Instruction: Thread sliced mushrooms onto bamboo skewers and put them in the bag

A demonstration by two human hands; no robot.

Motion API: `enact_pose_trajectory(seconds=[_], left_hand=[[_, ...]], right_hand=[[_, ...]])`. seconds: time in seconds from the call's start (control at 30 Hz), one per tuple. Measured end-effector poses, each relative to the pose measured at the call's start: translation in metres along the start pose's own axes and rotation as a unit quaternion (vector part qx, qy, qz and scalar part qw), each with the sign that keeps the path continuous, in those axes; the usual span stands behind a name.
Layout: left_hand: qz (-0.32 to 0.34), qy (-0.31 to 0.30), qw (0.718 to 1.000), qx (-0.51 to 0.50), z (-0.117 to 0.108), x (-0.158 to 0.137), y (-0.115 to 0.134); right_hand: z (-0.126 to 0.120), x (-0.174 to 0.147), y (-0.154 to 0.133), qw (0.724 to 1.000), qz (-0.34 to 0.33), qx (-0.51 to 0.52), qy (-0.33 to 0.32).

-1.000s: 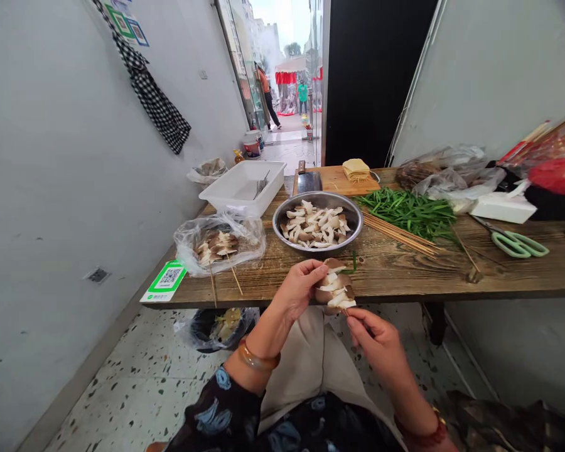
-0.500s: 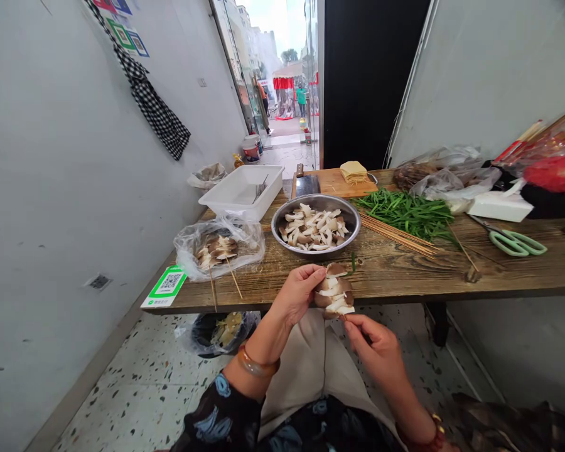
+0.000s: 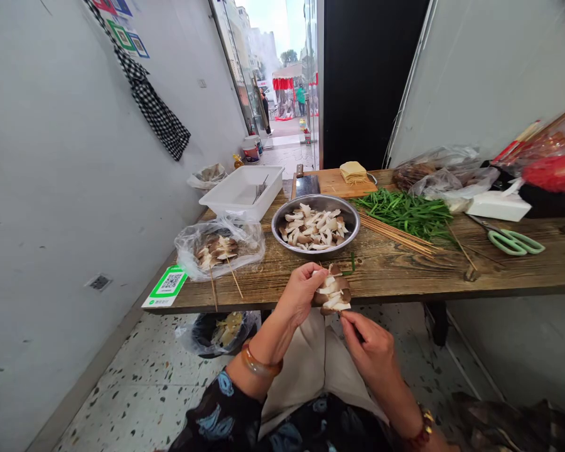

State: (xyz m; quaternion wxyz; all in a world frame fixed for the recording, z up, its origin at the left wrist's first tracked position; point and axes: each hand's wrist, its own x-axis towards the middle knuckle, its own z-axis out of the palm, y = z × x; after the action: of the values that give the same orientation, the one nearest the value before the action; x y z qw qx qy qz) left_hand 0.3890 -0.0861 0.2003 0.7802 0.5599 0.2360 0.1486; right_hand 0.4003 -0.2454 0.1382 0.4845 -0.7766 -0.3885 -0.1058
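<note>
Between my hands, just over the table's front edge, are several brown-and-white mushroom pieces (image 3: 333, 294) packed together on a skewer. My left hand (image 3: 304, 289) is closed on the upper left side of the mushroom pieces. Below them, my right hand (image 3: 370, 342) pinches the skewer's lower end, which is mostly hidden by the fingers. Beyond my hands stands a steel bowl (image 3: 275, 235) holding many loose mushroom pieces (image 3: 315, 227). To the left, finished-looking mushroom skewers (image 3: 216, 251) lie in a clear plastic bag (image 3: 249, 242), two sticks poking out toward me.
Bare bamboo skewers (image 3: 398, 235) and green chives (image 3: 409, 210) lie right of the bowl. Green-handled scissors (image 3: 515, 242) rest farther right. Behind are a cleaver (image 3: 307, 185), a cutting board (image 3: 332, 182) with tofu sheets (image 3: 353, 171), and a white tub (image 3: 242, 191). A lined bin (image 3: 207, 336) stands below.
The skewered mushroom pieces have shifted slightly left and up. My right hand has moved a little left with the skewer's end, and both hands keep their hold.
</note>
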Motion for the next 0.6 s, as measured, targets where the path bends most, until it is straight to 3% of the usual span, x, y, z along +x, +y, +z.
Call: enact_pose_trajectory(seconds=[0.27,0.47,0.6], left_hand=[[-0.001,-0.01,1.0,-0.002,-0.002,-0.001,-0.007],[0.006,-0.003,1.0,-0.026,-0.004,0.002,-0.012],[-0.039,-0.039,0.994,-0.096,-0.007,0.002,-0.005]], right_hand=[[0.004,0.007,-0.002,0.999,0.036,0.011,-0.004],[0.008,0.009,0.0,0.989,0.123,0.082,-0.007],[0.006,0.01,0.002,0.968,0.188,0.162,-0.037]])
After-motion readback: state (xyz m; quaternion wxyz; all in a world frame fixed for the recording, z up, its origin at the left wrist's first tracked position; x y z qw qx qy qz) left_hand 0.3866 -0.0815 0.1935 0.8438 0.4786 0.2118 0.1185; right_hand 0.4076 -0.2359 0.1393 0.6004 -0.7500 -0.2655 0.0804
